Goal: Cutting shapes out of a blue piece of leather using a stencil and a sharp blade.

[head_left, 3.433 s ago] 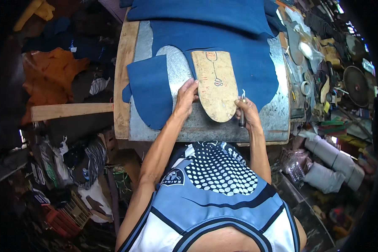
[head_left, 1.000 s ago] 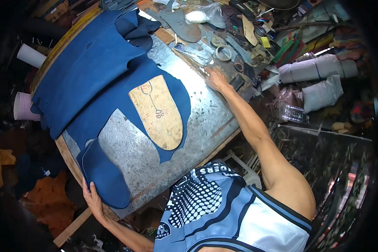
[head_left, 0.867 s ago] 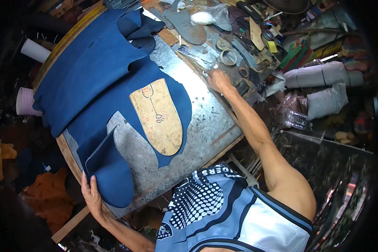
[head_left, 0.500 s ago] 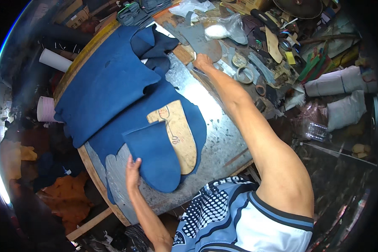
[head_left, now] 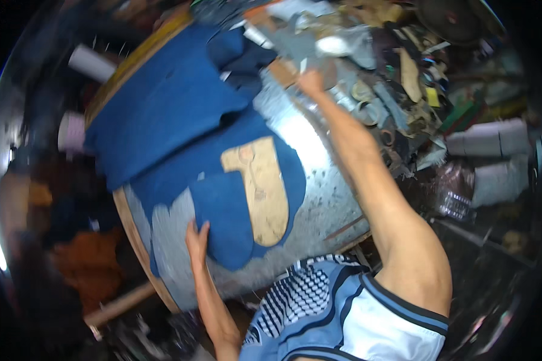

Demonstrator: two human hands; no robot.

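My left hand [head_left: 197, 240] is at the left edge of a rounded blue leather piece [head_left: 226, 216], its thumb and fingers apart and the fingertips close to or touching that edge. Beside the piece lies a tan boot-shaped pattern [head_left: 268, 198] with drawn marks, resting on a larger blue leather hide [head_left: 162, 102] that is partly folded over. My right hand [head_left: 310, 83] reaches to the far side of the table, closed next to a brown block [head_left: 283, 73]. A small whitish thing shows at its fingers, but blur hides what it is.
A metal-topped table [head_left: 325, 198] with a wooden rim lies under the leather. Scraps, tape rolls [head_left: 366, 112] and a clear plastic bag [head_left: 358, 45] crowd the far right. White wrapped bundles [head_left: 488, 139] sit at the right, and brown leather [head_left: 90, 259] lies low at the left.
The rounded blue piece has shifted left off the boot-shaped pattern, which now shows more fully. My left hand's grip looks looser. The whole view has swung and blurred; my right hand stays by the block.
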